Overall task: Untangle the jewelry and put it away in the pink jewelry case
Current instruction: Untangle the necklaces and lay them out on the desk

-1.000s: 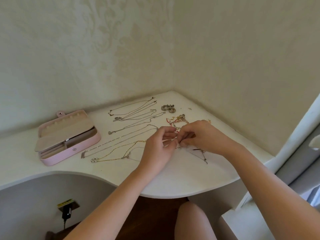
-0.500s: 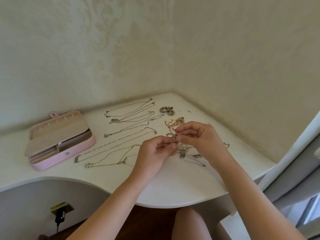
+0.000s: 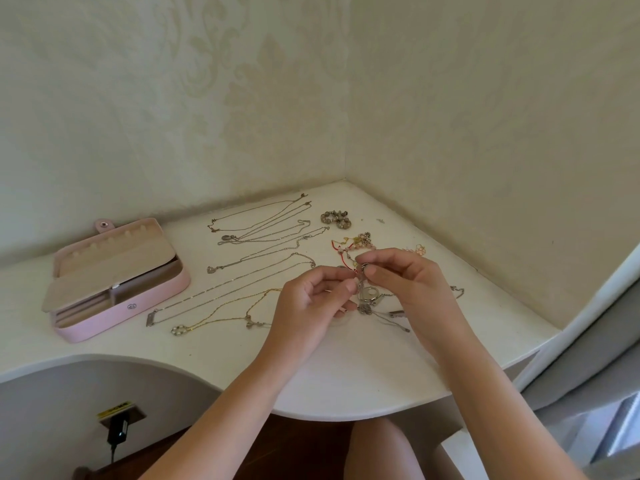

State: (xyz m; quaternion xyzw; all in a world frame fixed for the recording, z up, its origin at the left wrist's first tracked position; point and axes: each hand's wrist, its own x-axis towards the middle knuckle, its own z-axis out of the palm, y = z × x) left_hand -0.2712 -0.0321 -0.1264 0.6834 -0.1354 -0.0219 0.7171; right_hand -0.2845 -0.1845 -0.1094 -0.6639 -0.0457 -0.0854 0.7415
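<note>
Now your hands have drawn a little apart. A second ago they were bunched knuckle to knuckle, low over the counter [image 3: 346, 382], and hid what they held. The tangle [image 3: 367, 296] now shows between them, with a silver ring and some small pieces dangling from it just above the surface. I judge that the knot is loosening but has not yet come free, so nothing from it can go away yet.

Your left hand [image 3: 308, 303] has its fingers curled, with thumb and forefinger pinching a strand at the tangle's left side. Your right hand [image 3: 412, 282] pinches its top from the other side, fingertips nearly meeting your left. Loose ends trail on the counter beneath your right palm.

Beyond your left hand, the straightened necklaces [image 3: 256, 261] lie side by side. The pink case [image 3: 156, 291] sits open, well apart to the left. Just past your fingertips waits a red-corded heap [image 3: 353, 242], and a beaded piece [image 3: 336, 218] lies farther back near the corner.
</note>
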